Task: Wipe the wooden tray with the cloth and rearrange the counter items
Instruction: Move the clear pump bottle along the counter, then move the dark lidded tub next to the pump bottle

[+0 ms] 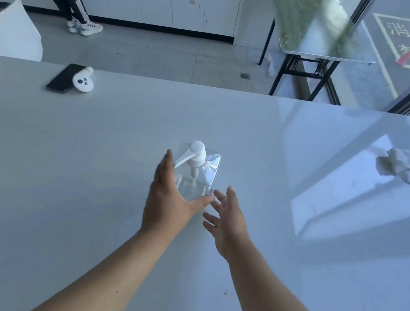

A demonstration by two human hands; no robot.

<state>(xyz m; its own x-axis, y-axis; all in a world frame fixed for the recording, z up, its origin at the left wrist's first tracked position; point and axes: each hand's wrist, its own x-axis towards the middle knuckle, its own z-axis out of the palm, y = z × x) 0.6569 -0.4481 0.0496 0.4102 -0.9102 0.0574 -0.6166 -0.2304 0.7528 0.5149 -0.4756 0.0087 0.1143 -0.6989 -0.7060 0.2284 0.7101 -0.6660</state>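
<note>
While both bare forearms reached up from the bottom of the frame, the left hand (166,202) stood spread wide at the centre of the white counter (64,189), its fingers stretched along the left side of a clear pump dispenser bottle (197,177) and its thumb pointing right across the bottle's near base. Whether the palm actually pressed the bottle could not be told; the hand cupped it rather than closed on it. The right hand (227,222) hovered just beside the bottle's near right corner, fingers fanned apart and holding nothing. The bottle stood upright, its white pump head (195,154) with the spout angled toward the left hand.

At the right edge of the frame a crumpled white cloth (402,165) lay on the counter, well apart from both hands. In the upper left, a black phone (61,79) lay flat near the counter's far edge with a small white controller (83,82) resting partly on it.
</note>
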